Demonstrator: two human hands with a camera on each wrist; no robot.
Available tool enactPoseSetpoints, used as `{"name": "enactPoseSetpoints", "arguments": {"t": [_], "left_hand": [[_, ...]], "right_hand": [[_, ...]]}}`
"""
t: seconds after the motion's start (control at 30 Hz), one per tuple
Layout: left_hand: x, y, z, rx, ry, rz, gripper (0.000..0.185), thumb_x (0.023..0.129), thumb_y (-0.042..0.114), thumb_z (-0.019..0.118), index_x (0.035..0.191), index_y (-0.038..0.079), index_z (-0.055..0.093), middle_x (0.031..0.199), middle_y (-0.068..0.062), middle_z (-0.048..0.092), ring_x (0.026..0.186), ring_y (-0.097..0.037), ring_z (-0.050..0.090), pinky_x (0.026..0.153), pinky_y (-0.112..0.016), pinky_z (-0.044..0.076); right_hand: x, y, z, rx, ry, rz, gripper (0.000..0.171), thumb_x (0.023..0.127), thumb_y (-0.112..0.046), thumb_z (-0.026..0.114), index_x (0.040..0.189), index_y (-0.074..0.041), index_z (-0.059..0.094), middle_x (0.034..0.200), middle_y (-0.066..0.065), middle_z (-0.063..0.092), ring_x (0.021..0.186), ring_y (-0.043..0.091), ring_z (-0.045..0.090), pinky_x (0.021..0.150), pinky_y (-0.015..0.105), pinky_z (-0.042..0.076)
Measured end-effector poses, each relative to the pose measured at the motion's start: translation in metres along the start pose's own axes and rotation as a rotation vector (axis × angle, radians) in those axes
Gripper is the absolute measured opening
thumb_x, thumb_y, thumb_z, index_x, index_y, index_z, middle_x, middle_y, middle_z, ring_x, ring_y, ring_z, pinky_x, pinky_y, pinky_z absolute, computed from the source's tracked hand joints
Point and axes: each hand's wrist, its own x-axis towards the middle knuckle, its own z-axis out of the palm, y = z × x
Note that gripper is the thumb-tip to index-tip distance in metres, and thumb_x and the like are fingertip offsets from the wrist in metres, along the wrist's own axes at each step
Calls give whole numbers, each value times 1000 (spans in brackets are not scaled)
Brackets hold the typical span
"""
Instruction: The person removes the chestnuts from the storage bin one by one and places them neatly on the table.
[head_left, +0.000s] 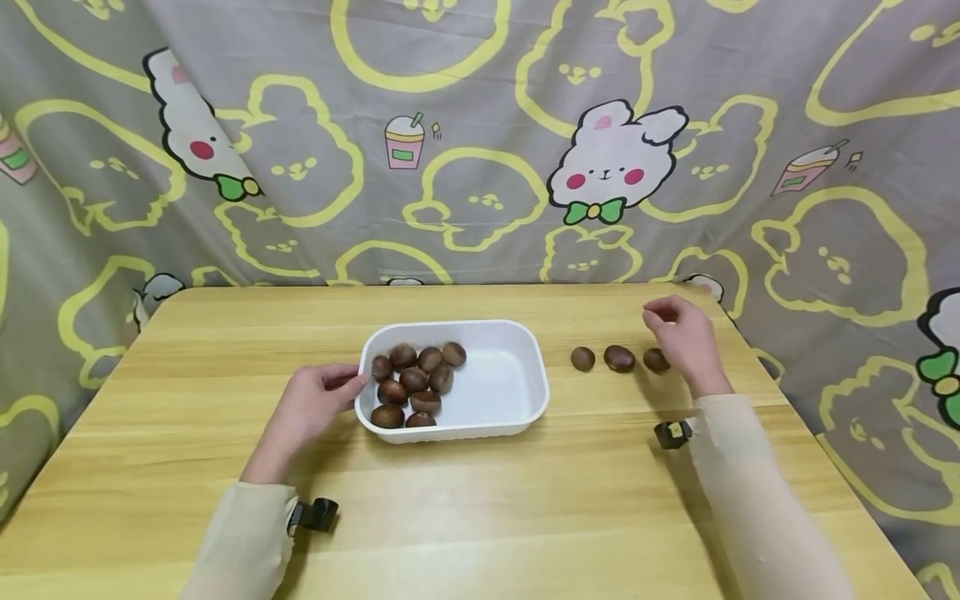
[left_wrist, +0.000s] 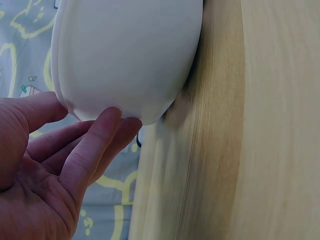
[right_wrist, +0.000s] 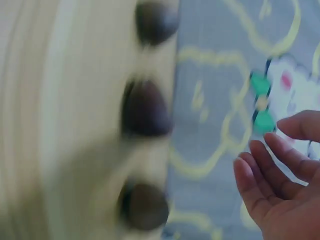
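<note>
Left hand (head_left: 313,408) sits at the left end of the white tray (head_left: 517,392), fingers fairly straight and touching the rim and outer wall. The left wrist view shows it well: fingertips (left_wrist: 107,122) press the tray's rounded underside (left_wrist: 125,55), thumb spread off to the side, nothing curled round it. So that hand is wide, just resting against the tray.

The tray stands on the wooden bench (head_left: 480,517), about centre. Its left half holds a cluster of brown chestnuts (head_left: 414,383), packed close and touching one another; the right half of the tray shows bare white.

Over to the right, three loose chestnuts (head_left: 619,358) lie in a row on the bench, well apart from the tray. The right hand (head_left: 684,340) hovers above the rightmost one (head_left: 654,360), partly covering it from the head view. Fingers are loosely bent. The right wrist view is blurred, but it shows the fingers (right_wrist: 265,175) relaxed and empty, with the three chestnuts (right_wrist: 145,107) lined up off the palm. That hand holds nothing.

Both forearms wear pale sleeves (head_left: 750,492), each with a small black wrist camera clip (head_left: 672,433). Behind the bench hangs a grey cloth (head_left: 480,142) printed with yellow outlines and white rabbits.
</note>
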Motion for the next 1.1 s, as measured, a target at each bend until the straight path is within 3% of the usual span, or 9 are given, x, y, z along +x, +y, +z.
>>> {"name": "enactPoseSetpoints", "arguments": {"t": [0.13, 0.3, 0.47, 0.67, 0.83, 1.1], "left_hand": [[-1, -1, 0, 11, 5, -4, 38, 99, 16, 61, 125, -12, 59, 121, -28, 62, 102, -33, 66, 78, -28, 55], [1, 0, 0, -5, 10, -15, 39, 99, 17, 60, 126, -11, 59, 122, -28, 61, 104, -34, 65, 78, -27, 55], [3, 1, 1, -27, 1, -5, 40, 99, 17, 61, 126, -13, 58, 120, -29, 61, 103, -35, 65, 77, -28, 55], [3, -3, -1, -26, -4, -13, 39, 99, 16, 61, 126, -13, 58, 119, -29, 62, 102, -34, 66, 76, -27, 56], [5, -1, -1, -22, -16, -3, 40, 98, 16, 62, 126, -13, 58, 119, -29, 62, 102, -34, 66, 77, -27, 56], [3, 0, -1, 17, -27, 18, 40, 98, 14, 62, 127, -13, 57, 120, -29, 62, 103, -35, 65, 77, -28, 55]], "right_hand": [[-2, -33, 19, 80, -14, -82, 27, 99, -18, 58, 116, 2, 64, 111, 18, 64, 105, 31, 58, 92, 44, 44], [-5, -72, 42, 168, -151, -177, 21, 97, -12, 64, 113, 1, 65, 109, 14, 66, 103, 28, 60, 92, 43, 46], [-12, -106, 71, 217, -263, -202, 18, 93, -10, 68, 110, -3, 67, 105, 9, 67, 98, 25, 62, 84, 40, 50], [-25, -127, 112, 170, -362, -208, 18, 92, -10, 69, 108, -3, 67, 101, 6, 68, 94, 21, 65, 81, 34, 53], [-31, -136, 136, 93, -375, -201, 19, 90, -9, 72, 107, -2, 68, 102, 5, 65, 97, 20, 63, 84, 32, 51], [-27, -141, 163, -5, -444, -192, 37, 89, -10, 72, 124, -3, 62, 121, 11, 64, 110, 23, 61, 93, 34, 48]]}}
